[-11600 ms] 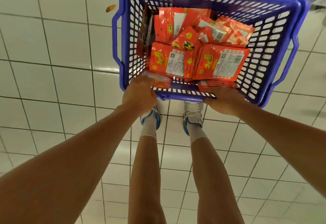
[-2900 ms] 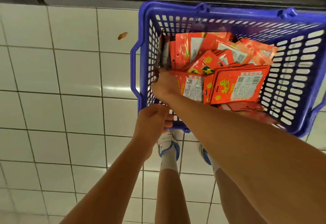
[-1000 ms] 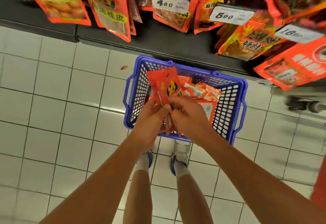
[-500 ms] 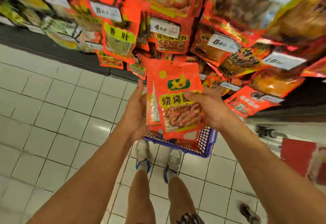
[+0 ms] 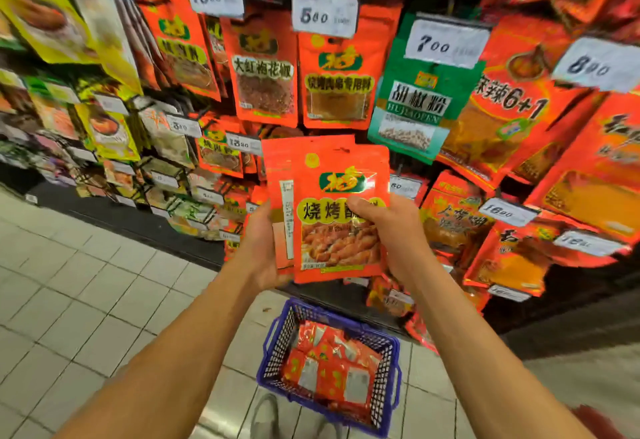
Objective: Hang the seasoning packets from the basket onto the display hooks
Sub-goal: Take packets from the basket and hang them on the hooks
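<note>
Early in the job: small stack of seasoning packets (image 5: 337, 210) raised before the display, left hand (image 5: 263, 248) gripping its left edge, right hand (image 5: 388, 231) pinching the front one. None hung yet. Plenty more lying in the blue basket (image 5: 388, 400) on the floor. Crowded hanging packets (image 5: 334, 82) and price tags (image 5: 325, 13) hiding the hooks.

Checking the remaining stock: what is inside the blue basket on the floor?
The blue basket holds a loose heap of red seasoning packets, several showing white back labels. Whatever lies beneath the top layer is covered, so no count is possible.
</note>
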The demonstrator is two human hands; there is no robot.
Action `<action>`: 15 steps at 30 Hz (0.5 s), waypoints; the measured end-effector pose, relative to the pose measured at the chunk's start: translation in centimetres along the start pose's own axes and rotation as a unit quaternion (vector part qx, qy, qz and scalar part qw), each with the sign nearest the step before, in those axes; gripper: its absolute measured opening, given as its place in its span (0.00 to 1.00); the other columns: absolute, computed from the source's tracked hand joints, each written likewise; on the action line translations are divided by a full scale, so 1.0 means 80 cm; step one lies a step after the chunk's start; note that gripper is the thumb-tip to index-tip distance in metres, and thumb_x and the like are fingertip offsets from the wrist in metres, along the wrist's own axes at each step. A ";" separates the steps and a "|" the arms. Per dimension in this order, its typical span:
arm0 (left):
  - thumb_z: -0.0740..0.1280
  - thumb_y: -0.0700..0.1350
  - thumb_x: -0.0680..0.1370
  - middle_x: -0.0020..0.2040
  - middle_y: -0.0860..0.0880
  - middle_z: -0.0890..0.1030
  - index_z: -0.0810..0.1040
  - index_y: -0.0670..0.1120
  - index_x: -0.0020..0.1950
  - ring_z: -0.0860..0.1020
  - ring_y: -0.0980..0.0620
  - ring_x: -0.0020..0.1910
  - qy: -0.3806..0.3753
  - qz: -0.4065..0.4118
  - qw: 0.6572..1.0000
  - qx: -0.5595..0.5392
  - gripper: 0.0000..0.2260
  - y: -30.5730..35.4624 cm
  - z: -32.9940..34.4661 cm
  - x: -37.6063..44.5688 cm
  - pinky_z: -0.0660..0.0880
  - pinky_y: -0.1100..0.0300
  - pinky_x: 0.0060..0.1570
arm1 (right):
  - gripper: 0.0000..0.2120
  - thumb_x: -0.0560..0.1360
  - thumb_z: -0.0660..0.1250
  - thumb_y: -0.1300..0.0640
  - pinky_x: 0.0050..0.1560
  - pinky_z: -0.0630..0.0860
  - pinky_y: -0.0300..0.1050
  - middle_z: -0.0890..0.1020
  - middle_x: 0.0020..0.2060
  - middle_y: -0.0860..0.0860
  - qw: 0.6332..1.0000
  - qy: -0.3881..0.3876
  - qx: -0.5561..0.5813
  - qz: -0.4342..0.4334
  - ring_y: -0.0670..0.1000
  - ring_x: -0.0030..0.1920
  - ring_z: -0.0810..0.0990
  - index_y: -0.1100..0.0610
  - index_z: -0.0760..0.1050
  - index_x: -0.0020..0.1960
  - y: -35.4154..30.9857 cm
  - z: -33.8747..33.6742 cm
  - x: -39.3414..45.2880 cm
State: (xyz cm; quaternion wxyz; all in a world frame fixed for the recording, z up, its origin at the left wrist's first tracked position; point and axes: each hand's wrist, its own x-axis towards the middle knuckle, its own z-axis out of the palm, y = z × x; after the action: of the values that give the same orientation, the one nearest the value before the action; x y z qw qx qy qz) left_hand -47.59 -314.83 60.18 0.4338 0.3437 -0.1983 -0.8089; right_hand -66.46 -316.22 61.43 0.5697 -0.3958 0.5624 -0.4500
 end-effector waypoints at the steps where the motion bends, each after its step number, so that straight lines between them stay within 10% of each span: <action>1: 0.72 0.62 0.68 0.71 0.36 0.75 0.78 0.43 0.69 0.73 0.32 0.70 -0.007 0.017 1.000 0.014 0.35 0.017 0.016 -0.005 0.65 0.32 0.71 | 0.06 0.70 0.78 0.53 0.32 0.80 0.59 0.84 0.36 0.62 1.000 0.000 0.001 -0.022 0.57 0.28 0.80 0.53 0.85 0.45 -0.024 0.001 -0.003; 3: 0.71 0.63 0.69 0.65 0.36 0.80 0.83 0.42 0.64 0.77 0.33 0.66 0.002 0.049 0.997 0.058 0.31 0.049 0.048 -0.015 0.71 0.34 0.68 | 0.05 0.70 0.78 0.54 0.33 0.80 0.55 0.86 0.38 0.59 0.998 0.005 0.007 -0.070 0.56 0.30 0.81 0.54 0.85 0.44 -0.067 0.003 -0.009; 5: 0.62 0.63 0.76 0.40 0.43 0.86 0.87 0.44 0.39 0.86 0.45 0.41 0.010 0.076 0.992 0.102 0.25 0.078 0.076 -0.030 0.83 0.50 0.47 | 0.06 0.68 0.78 0.55 0.35 0.79 0.54 0.86 0.38 0.58 0.993 0.016 0.009 -0.115 0.57 0.33 0.81 0.55 0.85 0.43 -0.105 0.006 -0.015; 7: 0.58 0.58 0.81 0.25 0.51 0.78 0.77 0.45 0.31 0.77 0.51 0.24 0.031 0.097 0.988 0.120 0.25 0.096 0.086 -0.039 0.74 0.61 0.33 | 0.06 0.67 0.78 0.56 0.39 0.80 0.54 0.87 0.40 0.56 0.986 0.019 0.014 -0.163 0.56 0.37 0.83 0.55 0.85 0.43 -0.139 0.009 -0.019; 12: 0.59 0.56 0.82 0.30 0.54 0.84 0.86 0.54 0.30 0.83 0.57 0.29 -0.010 0.204 0.959 0.195 0.25 0.157 0.137 -0.051 0.78 0.65 0.28 | 0.07 0.70 0.75 0.65 0.23 0.73 0.37 0.85 0.31 0.49 0.973 0.025 0.069 -0.218 0.45 0.24 0.79 0.54 0.85 0.38 -0.216 0.006 -0.022; 15: 0.70 0.53 0.73 0.38 0.48 0.86 0.86 0.45 0.45 0.84 0.51 0.32 -0.015 0.279 0.939 0.199 0.12 0.205 0.151 -0.043 0.80 0.58 0.31 | 0.08 0.69 0.72 0.69 0.34 0.80 0.48 0.87 0.36 0.53 0.968 0.044 0.091 -0.231 0.54 0.33 0.82 0.58 0.84 0.41 -0.260 -0.002 -0.018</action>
State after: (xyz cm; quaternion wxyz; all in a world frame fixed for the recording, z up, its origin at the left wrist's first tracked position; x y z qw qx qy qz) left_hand -45.76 -320.61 79.98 0.5618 0.3420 -0.4493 -0.6046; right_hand -67.94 -320.67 81.76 0.4584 -0.4417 0.4368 -0.6356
